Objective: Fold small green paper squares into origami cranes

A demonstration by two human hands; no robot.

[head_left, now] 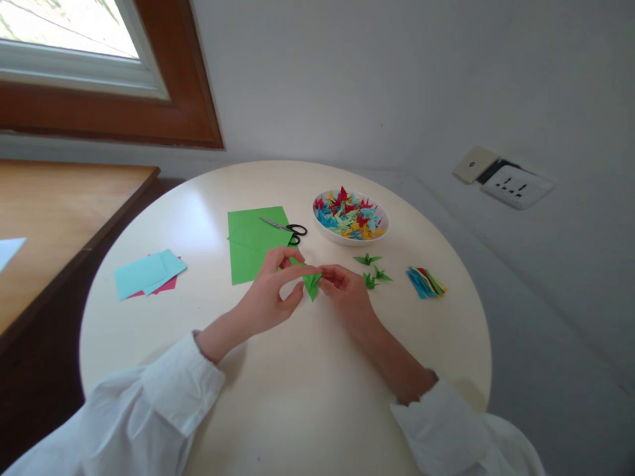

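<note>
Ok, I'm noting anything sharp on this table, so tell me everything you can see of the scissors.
The scissors have slim grey blades that look like metal and two black finger loops, perhaps plastic. They lie on the green sheet, blades seemingly shut, tips pointing left and slightly away from the person. The loops reach past the sheet's right edge, over the white tabletop. They are just beyond the left hand; neither of the hands holds them.
</note>
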